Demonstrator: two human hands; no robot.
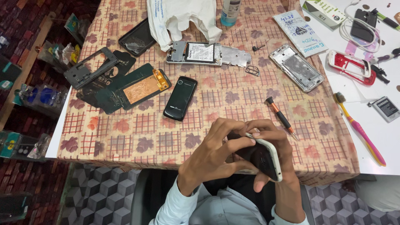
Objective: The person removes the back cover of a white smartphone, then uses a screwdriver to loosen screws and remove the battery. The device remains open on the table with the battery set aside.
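Both hands, left hand [214,152] and right hand [273,146], fingers clamped on white-edged phone [264,156], still assembled; screwdriver [282,118] lies unused nearby.

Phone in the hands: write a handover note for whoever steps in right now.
Left hand: grip closed around the white-edged phone, fingers curled over its dark face.
Right hand: holds the same phone from the far side, fingertips pressing at its top edge.
The phone is held on edge above the table's near side, not resting on it.
On the cloth: screwdriver just beyond the hands, black phone to the left, opened phone with battery further back, silver frame to the right, toothbrush on the white surface.
Done: several phones lie dismantled.
Left: the held phone looks closed; whether its cover is loosened cannot be told.
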